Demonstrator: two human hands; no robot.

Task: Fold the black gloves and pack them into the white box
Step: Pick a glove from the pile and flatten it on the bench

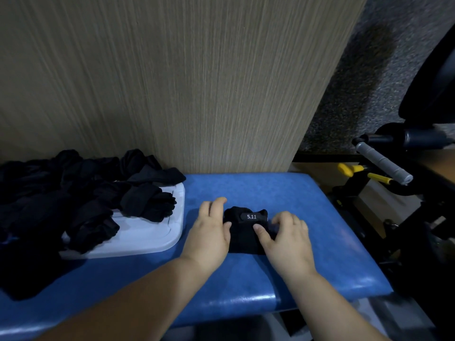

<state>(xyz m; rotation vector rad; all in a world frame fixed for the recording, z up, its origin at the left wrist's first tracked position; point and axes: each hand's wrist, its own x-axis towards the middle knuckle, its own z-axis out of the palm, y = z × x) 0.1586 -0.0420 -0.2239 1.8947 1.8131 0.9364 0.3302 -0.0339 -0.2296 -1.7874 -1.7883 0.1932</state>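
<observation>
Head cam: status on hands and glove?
Left hand flat against folded glove; right hand grips its right side. Glove on blue bench, not boxed. White box piled with loose gloves.
</observation>
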